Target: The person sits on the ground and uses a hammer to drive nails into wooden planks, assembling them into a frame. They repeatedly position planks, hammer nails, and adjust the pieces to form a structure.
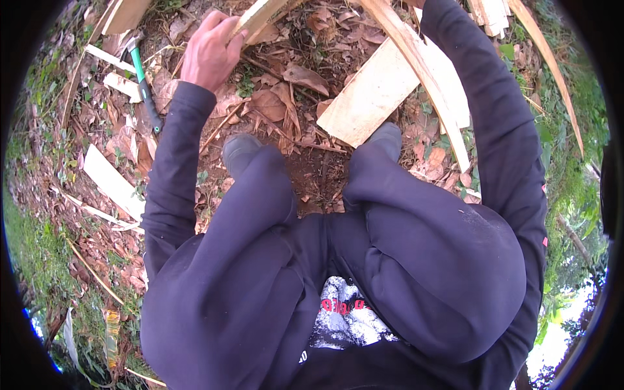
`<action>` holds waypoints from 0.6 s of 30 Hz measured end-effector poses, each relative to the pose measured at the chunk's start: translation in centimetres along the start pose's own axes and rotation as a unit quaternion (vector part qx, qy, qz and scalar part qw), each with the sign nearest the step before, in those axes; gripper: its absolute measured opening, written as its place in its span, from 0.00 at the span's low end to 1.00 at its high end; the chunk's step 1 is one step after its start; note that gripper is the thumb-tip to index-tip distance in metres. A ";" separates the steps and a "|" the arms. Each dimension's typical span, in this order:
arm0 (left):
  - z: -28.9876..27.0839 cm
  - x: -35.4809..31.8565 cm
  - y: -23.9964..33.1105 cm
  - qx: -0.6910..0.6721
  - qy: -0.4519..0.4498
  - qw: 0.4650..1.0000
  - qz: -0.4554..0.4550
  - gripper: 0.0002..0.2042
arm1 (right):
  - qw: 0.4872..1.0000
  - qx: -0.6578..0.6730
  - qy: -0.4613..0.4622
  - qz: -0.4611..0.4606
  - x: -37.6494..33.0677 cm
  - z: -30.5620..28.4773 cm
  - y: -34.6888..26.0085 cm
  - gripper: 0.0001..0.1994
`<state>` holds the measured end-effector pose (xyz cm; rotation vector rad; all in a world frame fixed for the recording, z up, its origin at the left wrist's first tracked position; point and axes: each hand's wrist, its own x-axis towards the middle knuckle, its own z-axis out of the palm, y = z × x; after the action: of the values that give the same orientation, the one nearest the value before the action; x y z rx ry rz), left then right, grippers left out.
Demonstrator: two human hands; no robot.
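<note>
My left hand [211,52] is at the upper left, its fingers closed on the near end of a pale wooden strip [265,14]. That strip runs out past the top edge. Of my right hand [415,3] only a sliver shows at the top edge, beside the dark sleeve; its fingers are hidden. Near it, a long split wooden slat [416,58] slants down to the right. Under this slat lies a wide pale board [370,94], its near end close to my right shoe [388,138].
A hammer [143,81] with a green and black handle lies at the left among wood pieces. Another pale offcut [112,179] is below it. Dry leaves and twigs cover the soil. A curved strip [552,68] stands out at the far right. My bent knees fill the lower middle.
</note>
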<state>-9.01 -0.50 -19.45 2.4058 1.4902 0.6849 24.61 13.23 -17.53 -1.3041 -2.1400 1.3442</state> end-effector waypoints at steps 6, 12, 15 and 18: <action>-0.7 0.5 1.7 -0.021 -0.009 1.000 -0.002 0.11 | 0.991 -0.072 0.106 0.034 -1.9 0.7 -2.3 0.20; -1.4 0.4 2.9 -0.058 -0.020 0.997 -0.046 0.11 | 0.986 -0.063 0.119 0.097 -1.6 0.4 -4.2 0.19; -1.5 0.4 3.3 -0.076 -0.015 0.996 -0.052 0.11 | 0.982 -0.098 0.148 0.061 -1.3 0.2 -3.6 0.18; -1.2 0.0 3.3 -0.070 -0.013 0.997 -0.038 0.11 | 0.974 -0.133 0.173 0.054 -1.4 0.9 -3.2 0.17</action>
<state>-7.07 -2.03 -16.99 2.2350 1.4649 0.7140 23.06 11.08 -15.10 -1.6397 -2.0728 0.8050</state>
